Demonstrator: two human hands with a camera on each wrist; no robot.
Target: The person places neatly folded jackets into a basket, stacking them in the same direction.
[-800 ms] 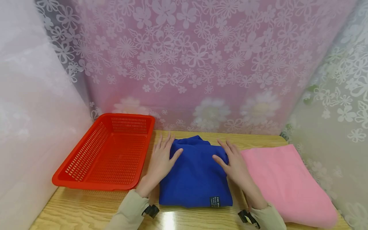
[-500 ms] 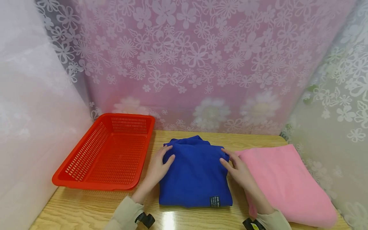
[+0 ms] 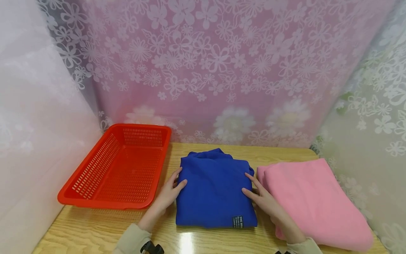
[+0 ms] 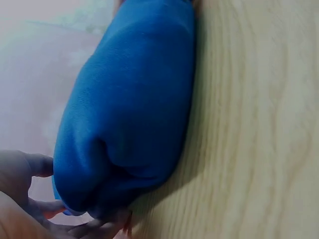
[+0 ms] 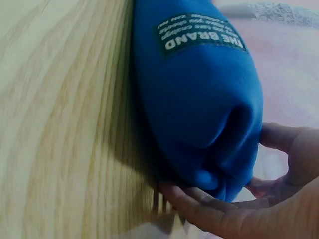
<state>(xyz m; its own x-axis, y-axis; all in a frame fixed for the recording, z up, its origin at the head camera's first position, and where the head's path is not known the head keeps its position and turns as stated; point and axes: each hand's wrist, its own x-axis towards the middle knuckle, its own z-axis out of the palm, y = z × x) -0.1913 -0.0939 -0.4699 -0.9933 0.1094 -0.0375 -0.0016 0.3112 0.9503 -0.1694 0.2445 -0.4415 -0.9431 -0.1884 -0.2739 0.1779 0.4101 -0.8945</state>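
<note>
A folded blue garment [image 3: 215, 192] lies on the wooden table, with a dark printed label [image 3: 238, 221] at its near right corner and a bunched part along its far edge. My left hand [image 3: 167, 193] holds its left side, the thumb on top and the other fingers low at the edge, partly hidden. On the opposite side my right hand [image 3: 265, 201] holds the garment in the same way. In the right wrist view, fingertips [image 5: 172, 191] reach the underside of the blue garment [image 5: 199, 109] close to the tabletop.
To the left stands a red plastic basket [image 3: 165, 155] with slotted walls and nothing in it. A folded pink cloth [image 3: 317, 201] lies right of the blue garment, close to my right forearm. Flowered curtains [image 3: 203, 70] enclose the table at the back and sides.
Both hands have slid from the garment's far corners toward me along its sides. Their fingers, spread beside and over it before, now reach low at the edges. The garment stays in place.
</note>
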